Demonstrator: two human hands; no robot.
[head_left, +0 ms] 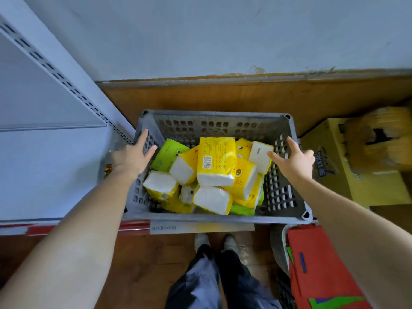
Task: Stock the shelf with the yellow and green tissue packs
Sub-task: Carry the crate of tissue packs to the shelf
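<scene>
So both hands are wide open here, holding nothing: the left hand (131, 158) has straight fingers against the left wall of the grey crate (214, 124), thumb poking inside, and the right hand (294, 160) is spread over the right wall, though I can't tell if it's properly touching. All the tissue packs I can see are in the crate between the two hands. There's a loose jumble of yellow packs (215, 161), one green pack (168, 155) right beside the left thumb, and a second green pack (243, 210) buried low down on the right hand's side. The shelf (51, 170) is just outside the left hand.

What worries me is that if the plan is to shift or lift the crate with flat palms on the walls, that's a squeeze, not a grip, and I'd guess it slips or tips. The top yellow one is standing on end, so any tilt probably sends it over the rim. The wrappers look slick too, so pulling one out of the heap likely slides its neighbours around, and digging for the buried green one would be worse. The left wall also sits tight to the shelf upright, so the fingers there could get pinched. A cardboard box (334, 161) sits just outside the right hand and a red bag (316, 259) lies down by the feet — easy to knock or trip on while turning. I can't tell how well the crate is supported underneath, so I'd treat it as wobbly.
</scene>
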